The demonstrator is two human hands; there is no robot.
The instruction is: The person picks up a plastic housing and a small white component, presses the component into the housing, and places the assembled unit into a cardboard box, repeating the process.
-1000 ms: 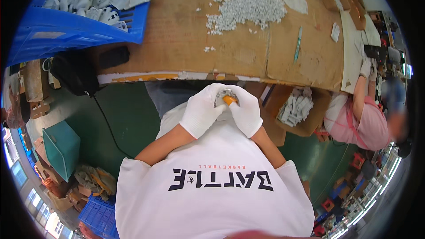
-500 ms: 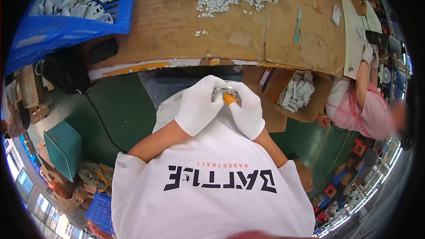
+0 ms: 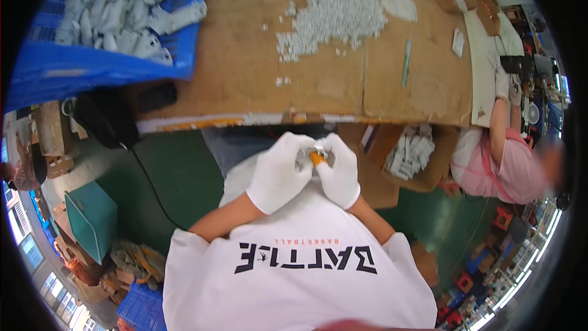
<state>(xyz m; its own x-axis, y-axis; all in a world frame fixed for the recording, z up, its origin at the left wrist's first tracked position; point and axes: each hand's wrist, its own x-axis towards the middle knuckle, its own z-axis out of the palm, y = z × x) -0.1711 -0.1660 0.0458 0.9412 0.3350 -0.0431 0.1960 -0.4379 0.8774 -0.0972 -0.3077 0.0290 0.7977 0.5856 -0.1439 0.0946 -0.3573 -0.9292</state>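
In front of my chest, both hands in white knit gloves are closed around one small silver-grey part (image 3: 303, 155). My left hand (image 3: 278, 171) wraps its left side with bent fingers. From the other side my right hand (image 3: 339, 173) grips it, its fingertips almost meeting those of the left. A short orange piece (image 3: 316, 158) shows at my right thumb, against the part; whether it is a thumb cover or a tool end I cannot tell. The gloves hide most of the part, so its exact kind stays unclear.
A cardboard-covered table (image 3: 245, 86) holds a pile of small white pieces (image 3: 343, 12) and a teal pen (image 3: 407, 63). Light-grey casings fill a blue crate (image 3: 184, 55) at left. Right of my hands, a cardboard box (image 3: 438, 168) contains white parts. A pink-clad co-worker (image 3: 490, 168) works at far right.
The view has tipped, so the table and my hands appear lower in the picture. My fingers have shifted slightly around the small part, which both hands still hold.
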